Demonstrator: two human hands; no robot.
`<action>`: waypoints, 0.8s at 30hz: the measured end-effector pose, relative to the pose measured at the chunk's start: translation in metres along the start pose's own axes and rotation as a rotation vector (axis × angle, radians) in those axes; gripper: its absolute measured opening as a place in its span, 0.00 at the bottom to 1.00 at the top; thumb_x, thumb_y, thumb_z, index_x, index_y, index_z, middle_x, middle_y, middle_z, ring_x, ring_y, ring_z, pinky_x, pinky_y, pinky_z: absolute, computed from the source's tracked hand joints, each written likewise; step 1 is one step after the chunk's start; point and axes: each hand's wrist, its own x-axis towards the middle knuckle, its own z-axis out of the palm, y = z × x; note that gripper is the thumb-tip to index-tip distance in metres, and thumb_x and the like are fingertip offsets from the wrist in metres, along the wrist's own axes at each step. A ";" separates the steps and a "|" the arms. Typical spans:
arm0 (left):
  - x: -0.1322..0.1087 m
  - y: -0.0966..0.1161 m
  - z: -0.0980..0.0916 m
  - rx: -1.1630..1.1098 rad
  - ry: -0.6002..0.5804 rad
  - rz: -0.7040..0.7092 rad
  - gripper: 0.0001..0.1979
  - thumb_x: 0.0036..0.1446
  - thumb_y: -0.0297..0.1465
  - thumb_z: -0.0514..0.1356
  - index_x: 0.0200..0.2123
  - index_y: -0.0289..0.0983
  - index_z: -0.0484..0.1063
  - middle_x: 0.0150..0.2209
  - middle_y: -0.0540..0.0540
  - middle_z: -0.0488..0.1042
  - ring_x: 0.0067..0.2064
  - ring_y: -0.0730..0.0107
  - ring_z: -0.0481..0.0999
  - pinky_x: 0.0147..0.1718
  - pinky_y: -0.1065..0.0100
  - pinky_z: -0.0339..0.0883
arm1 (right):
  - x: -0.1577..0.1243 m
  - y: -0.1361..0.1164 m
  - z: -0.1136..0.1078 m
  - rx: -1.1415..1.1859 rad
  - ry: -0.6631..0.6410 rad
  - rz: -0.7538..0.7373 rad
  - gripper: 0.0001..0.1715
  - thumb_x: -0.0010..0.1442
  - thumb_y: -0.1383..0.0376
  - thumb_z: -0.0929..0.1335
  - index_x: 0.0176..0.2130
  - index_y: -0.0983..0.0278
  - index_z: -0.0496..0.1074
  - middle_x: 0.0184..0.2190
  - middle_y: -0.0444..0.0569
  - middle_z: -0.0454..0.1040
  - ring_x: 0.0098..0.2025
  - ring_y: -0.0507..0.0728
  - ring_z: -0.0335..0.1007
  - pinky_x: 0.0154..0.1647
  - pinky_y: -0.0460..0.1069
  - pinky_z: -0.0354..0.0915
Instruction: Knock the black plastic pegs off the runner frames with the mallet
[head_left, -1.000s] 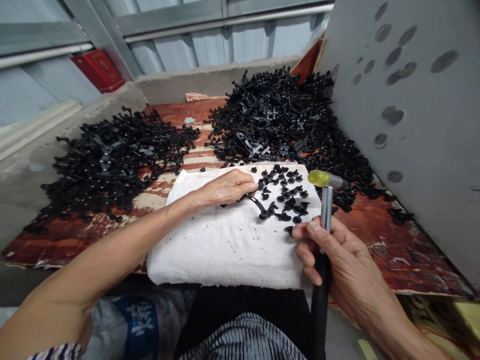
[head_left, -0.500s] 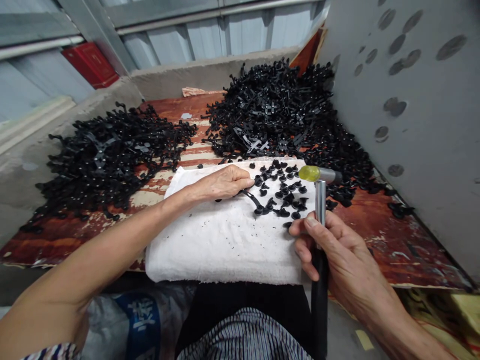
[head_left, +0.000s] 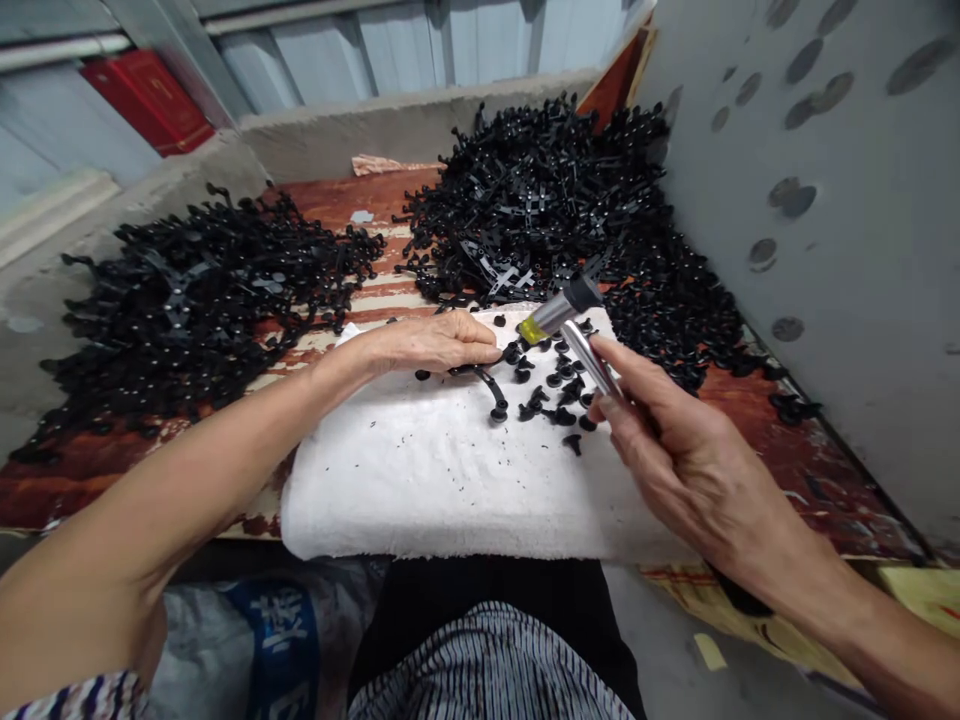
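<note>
Fingers pressed together, my left hand (head_left: 442,342) grips a black plastic bracket with curved arms (head_left: 489,385) on a white cloth (head_left: 435,490). Part of the bracket is hidden under the hand. My right hand (head_left: 660,425) is wrapped around a mallet (head_left: 559,308) with a yellow tip, a metal head and a black handle. The yellow face points down and left, close to the left fingertips; whether it touches anything I cannot tell. Small black suction-cup-like pieces (head_left: 561,416) lie scattered on the cloth between the hands. Tiny dark crumbs dot the cloth.
A large heap of black brackets (head_left: 555,200) is piled at the back right, and another heap (head_left: 202,280) on the left. The worn red-brown table (head_left: 750,440) meets a grey spotted panel (head_left: 825,250) on the right. A red box (head_left: 150,100) sits at the back left.
The mallet has swung left and tilted, its yellow tip now beside my left hand. My right hand has turned and risen with it. My left hand keeps hold of the bracket, whose visible arm has shifted left.
</note>
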 end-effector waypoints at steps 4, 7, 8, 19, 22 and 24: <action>0.005 -0.004 -0.005 0.049 -0.079 0.045 0.18 0.52 0.32 0.63 0.15 0.37 0.62 0.17 0.54 0.56 0.19 0.79 0.53 0.18 0.73 0.45 | 0.019 0.009 0.000 -0.278 -0.042 -0.184 0.31 0.61 0.66 0.61 0.63 0.58 0.67 0.45 0.54 0.76 0.45 0.62 0.74 0.50 0.59 0.70; 0.006 -0.003 -0.006 0.073 -0.095 0.089 0.18 0.52 0.31 0.63 0.14 0.37 0.61 0.17 0.53 0.56 0.20 0.78 0.53 0.19 0.72 0.46 | 0.025 0.013 -0.002 -0.487 -0.161 -0.174 0.32 0.61 0.66 0.59 0.63 0.62 0.66 0.35 0.54 0.75 0.33 0.61 0.72 0.40 0.61 0.71; 0.006 -0.002 -0.006 0.083 -0.091 0.098 0.18 0.52 0.31 0.63 0.14 0.37 0.61 0.17 0.53 0.56 0.20 0.78 0.53 0.19 0.72 0.46 | 0.026 0.011 -0.004 -0.503 -0.163 -0.200 0.32 0.61 0.66 0.59 0.63 0.63 0.67 0.35 0.55 0.75 0.33 0.61 0.72 0.40 0.61 0.71; 0.014 -0.015 -0.012 0.221 -0.215 0.229 0.17 0.57 0.34 0.57 0.19 0.38 0.56 0.21 0.54 0.53 0.23 0.77 0.52 0.22 0.71 0.48 | 0.030 0.011 -0.003 -0.613 -0.091 -0.401 0.30 0.63 0.71 0.59 0.62 0.62 0.66 0.36 0.51 0.78 0.29 0.55 0.74 0.32 0.52 0.74; 0.014 -0.014 -0.010 0.237 -0.211 0.223 0.17 0.57 0.33 0.55 0.19 0.38 0.54 0.21 0.54 0.52 0.23 0.77 0.52 0.22 0.71 0.47 | 0.029 0.009 -0.003 -0.466 0.073 -0.463 0.31 0.65 0.72 0.60 0.66 0.60 0.61 0.55 0.55 0.75 0.48 0.59 0.76 0.48 0.56 0.73; 0.013 -0.014 -0.011 0.230 -0.207 0.222 0.17 0.58 0.33 0.55 0.19 0.38 0.54 0.20 0.54 0.52 0.23 0.77 0.52 0.22 0.71 0.47 | 0.028 0.010 -0.002 -0.470 0.058 -0.454 0.33 0.65 0.72 0.60 0.66 0.60 0.60 0.54 0.56 0.75 0.48 0.60 0.77 0.50 0.58 0.73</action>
